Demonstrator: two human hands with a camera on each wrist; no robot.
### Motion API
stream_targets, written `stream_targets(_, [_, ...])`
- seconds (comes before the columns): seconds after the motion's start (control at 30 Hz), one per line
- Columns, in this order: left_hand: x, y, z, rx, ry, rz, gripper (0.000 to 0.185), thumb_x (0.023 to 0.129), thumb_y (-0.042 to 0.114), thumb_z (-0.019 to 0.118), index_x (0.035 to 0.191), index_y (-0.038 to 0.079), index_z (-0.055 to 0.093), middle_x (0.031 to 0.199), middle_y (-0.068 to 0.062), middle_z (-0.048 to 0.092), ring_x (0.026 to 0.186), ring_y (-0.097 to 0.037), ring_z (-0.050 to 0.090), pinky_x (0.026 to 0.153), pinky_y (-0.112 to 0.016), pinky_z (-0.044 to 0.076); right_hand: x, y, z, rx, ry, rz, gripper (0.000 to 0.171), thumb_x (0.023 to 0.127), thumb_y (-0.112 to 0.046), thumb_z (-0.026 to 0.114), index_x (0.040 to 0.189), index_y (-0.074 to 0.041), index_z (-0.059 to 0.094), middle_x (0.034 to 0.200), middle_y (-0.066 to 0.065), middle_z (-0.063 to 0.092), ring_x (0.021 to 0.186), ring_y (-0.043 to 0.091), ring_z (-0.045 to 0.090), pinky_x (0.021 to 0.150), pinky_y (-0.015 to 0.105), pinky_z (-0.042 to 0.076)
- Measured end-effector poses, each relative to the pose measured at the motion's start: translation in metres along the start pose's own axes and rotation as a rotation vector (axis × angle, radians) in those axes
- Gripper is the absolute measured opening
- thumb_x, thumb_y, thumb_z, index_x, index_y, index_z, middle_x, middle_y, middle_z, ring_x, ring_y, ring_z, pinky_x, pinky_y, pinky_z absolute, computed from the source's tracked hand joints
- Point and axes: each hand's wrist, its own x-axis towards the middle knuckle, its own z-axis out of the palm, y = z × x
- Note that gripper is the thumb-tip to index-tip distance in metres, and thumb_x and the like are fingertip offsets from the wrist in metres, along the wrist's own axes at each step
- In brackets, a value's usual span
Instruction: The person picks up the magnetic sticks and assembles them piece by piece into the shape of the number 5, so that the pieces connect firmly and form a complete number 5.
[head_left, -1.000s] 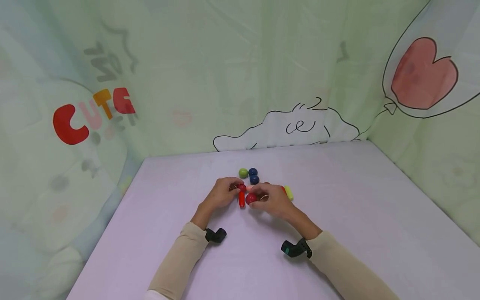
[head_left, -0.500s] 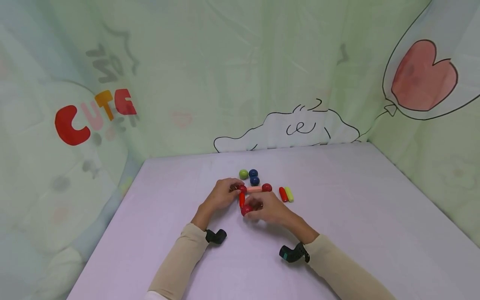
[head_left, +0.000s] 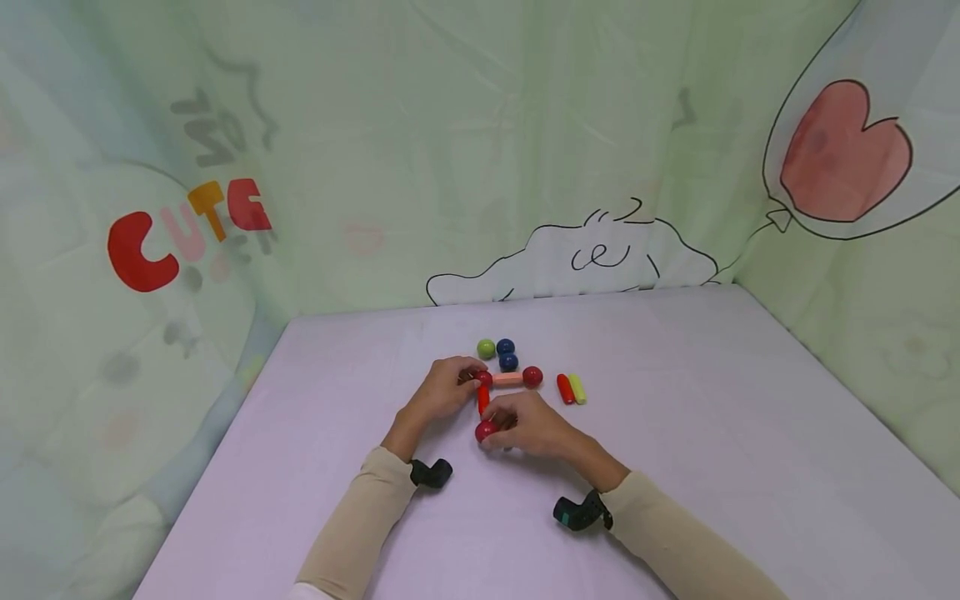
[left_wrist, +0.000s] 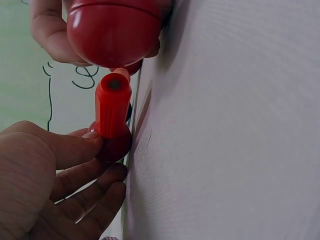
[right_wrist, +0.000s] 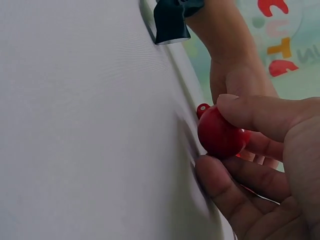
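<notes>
On the lilac table [head_left: 675,433] lies a small build: a pink stick [head_left: 507,379] between two red balls, with a red stick [head_left: 483,398] [left_wrist: 112,107] running toward me from the left ball. My left hand [head_left: 467,380] pinches that left corner ball [head_left: 484,377] [left_wrist: 116,146]. My right hand [head_left: 501,428] pinches a loose red ball [head_left: 485,431] [right_wrist: 220,132] between thumb and fingers. It holds the ball just off the near end of the red stick, with a small gap showing in the left wrist view. The build's right red ball [head_left: 532,377] lies untouched.
A green ball [head_left: 486,348] and two blue balls [head_left: 507,353] lie just behind the build. A red stick [head_left: 564,388] and a yellow stick [head_left: 577,388] lie side by side to its right. Printed fabric walls [head_left: 480,150] enclose the table at the back and on both sides.
My right hand has drawn back toward me with the loose red ball, uncovering the pink stick, the right red ball and the red stick beside the yellow one. My left hand stays put.
</notes>
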Motion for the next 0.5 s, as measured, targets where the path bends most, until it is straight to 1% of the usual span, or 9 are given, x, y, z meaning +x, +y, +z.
stream_targets(0.17, [-0.0004,-0.0003,0.0001,-0.006,0.003,0.010,0.028,0.090,0.009,0.060,0.118,0.015,0.064,0.105,0.002,0.064,0.094,-0.013,0.057,0.086,-0.029,0.049,0.0021,0.0024,0.0031,-0.015,0.028,0.020,0.025,0.078,-0.024,0.077,0.100,-0.019,0.067,0.084,-0.005,0.066,0.076,0.016,0.060,0.062,0.028,0.053])
stream_targets(0.33, [-0.0003,-0.0002,0.0002,-0.006,0.003,0.016,0.028,0.090,0.007,0.060,0.117,0.015,0.065,0.104,0.002,0.064,0.094,-0.013,0.058,0.085,-0.029,0.049,0.0026,0.0038,0.0047,-0.026,0.054,-0.007,0.026,0.079,-0.022,0.076,0.103,-0.019,0.066,0.085,-0.005,0.065,0.079,0.016,0.059,0.064,0.027,0.053])
stream_targets(0.5, [-0.0001,-0.0006,0.0000,-0.008,0.001,0.020,0.028,0.090,0.008,0.060,0.117,0.015,0.065,0.104,0.002,0.064,0.094,-0.013,0.058,0.085,-0.028,0.049,0.0032,0.0038,0.0059,-0.073,0.084,-0.024,0.027,0.080,-0.021,0.076,0.105,-0.018,0.066,0.086,-0.007,0.065,0.080,0.014,0.058,0.068,0.026,0.051])
